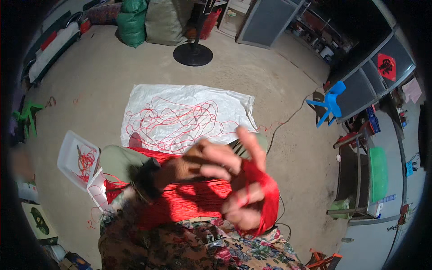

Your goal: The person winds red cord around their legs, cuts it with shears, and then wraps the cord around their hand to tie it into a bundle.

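Observation:
A wide bundle of red cord point(191, 202) lies across my lap over a floral garment. My left hand point(209, 159), with a dark band at the wrist, is above the bundle; its fingers are bent and smeared by motion, so I cannot make out whether they pinch anything. Beside it, to the lower right, my right hand point(245, 204) has curled fingers, with a thick hank of red strands point(268, 200) draped around it and a thin strand across a finger. A white sheet point(189, 92) on the floor ahead carries loose, tangled loops of red cord point(171, 119).
On the left stands a white plastic bin point(67, 155) with red cord scraps and what looks like a tool. A black fan base point(192, 54) and green sack point(132, 24) are farther off. At right are a blue child's chair point(330, 101), a dark cable point(288, 119) and a table point(348, 180).

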